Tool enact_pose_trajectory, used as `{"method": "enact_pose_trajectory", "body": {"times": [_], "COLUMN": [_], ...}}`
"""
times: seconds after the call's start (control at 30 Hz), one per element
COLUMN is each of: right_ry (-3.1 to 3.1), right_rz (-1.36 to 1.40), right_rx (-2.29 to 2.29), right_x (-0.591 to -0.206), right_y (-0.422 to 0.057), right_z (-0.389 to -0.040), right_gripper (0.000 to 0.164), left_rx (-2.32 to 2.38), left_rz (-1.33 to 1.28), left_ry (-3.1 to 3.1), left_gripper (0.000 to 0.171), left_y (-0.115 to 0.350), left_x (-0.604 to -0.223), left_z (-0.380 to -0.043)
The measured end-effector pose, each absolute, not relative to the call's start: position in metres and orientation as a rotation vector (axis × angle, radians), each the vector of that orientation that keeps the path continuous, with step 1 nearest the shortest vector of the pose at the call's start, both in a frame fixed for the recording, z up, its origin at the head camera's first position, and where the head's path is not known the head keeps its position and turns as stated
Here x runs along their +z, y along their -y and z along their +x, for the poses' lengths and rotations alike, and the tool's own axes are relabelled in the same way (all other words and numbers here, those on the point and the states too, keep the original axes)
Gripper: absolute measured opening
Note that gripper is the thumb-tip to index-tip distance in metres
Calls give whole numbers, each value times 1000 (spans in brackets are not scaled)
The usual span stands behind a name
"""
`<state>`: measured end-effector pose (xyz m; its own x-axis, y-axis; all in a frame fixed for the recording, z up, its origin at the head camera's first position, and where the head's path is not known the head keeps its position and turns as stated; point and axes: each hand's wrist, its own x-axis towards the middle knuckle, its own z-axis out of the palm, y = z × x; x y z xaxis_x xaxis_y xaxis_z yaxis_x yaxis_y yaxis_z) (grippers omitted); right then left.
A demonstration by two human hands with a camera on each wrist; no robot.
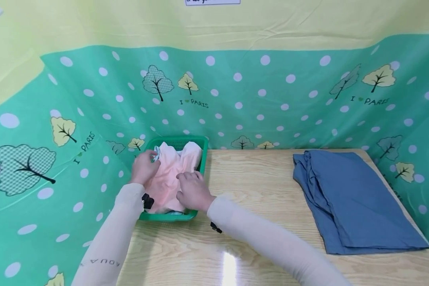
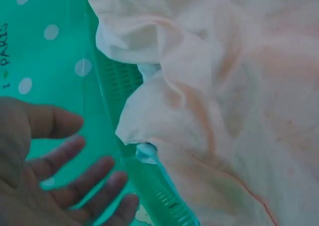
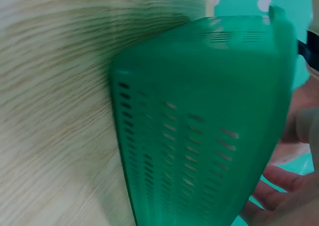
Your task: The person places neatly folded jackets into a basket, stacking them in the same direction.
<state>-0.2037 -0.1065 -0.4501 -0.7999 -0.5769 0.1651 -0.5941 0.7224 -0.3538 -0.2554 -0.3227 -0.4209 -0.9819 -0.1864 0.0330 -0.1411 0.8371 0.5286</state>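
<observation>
A green plastic basket (image 1: 171, 217) stands at the table's left end, with a rumpled pale pink garment (image 1: 169, 174) spread over its contents. Light blue fabric (image 1: 156, 153) shows at the basket's left rim. Beside it is my left hand (image 1: 144, 169); the left wrist view shows this hand (image 2: 70, 171) with relaxed, spread fingers, apart from the pink cloth (image 2: 224, 96). My right hand (image 1: 194, 191) is over the right side of the garment, its fingers loosely bent. In the right wrist view the hand (image 3: 291, 188) is partly hidden behind the basket wall (image 3: 199, 96).
Folded dark blue fabric (image 1: 357, 202) lies at the right end of the wooden table (image 1: 250, 178). A green and yellow printed curtain (image 1: 236, 91) encloses the back and both sides, close behind and left of the basket.
</observation>
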Motion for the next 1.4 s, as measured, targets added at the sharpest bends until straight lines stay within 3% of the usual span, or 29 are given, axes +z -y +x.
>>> {"method": "enact_pose_trajectory", "body": {"times": [0.13,0.47,0.83,1.0,1.17,1.4], "right_ry": [2912,2966,3010,2891,2722,2649], "right_rz": [978,1015,1101,1221,1311,1231], "right_rx": [404,181,166,343,638,1158], "right_x": [-455,-460,-458,-461,-470,-476], "right_y": [106,103,99,80,54,8], "right_z": [-204,-208,-213,-202,-185,-172], "right_gripper": [45,37,35,32,28,28], "left_rx": [-896,-933,-1188,-1161,-1018,-915], "left_rz": [148,30,326,292,91,-93], "left_ry": [3047,3409,3529,3552,3563,3454], "left_gripper": [35,47,60,62,62,64], "left_y": [315,313,309,304,298,275], "left_x": [-424,-435,-442,-443,-441,-424], "left_z": [-259,-272,-270,-266,-262,-257]}}
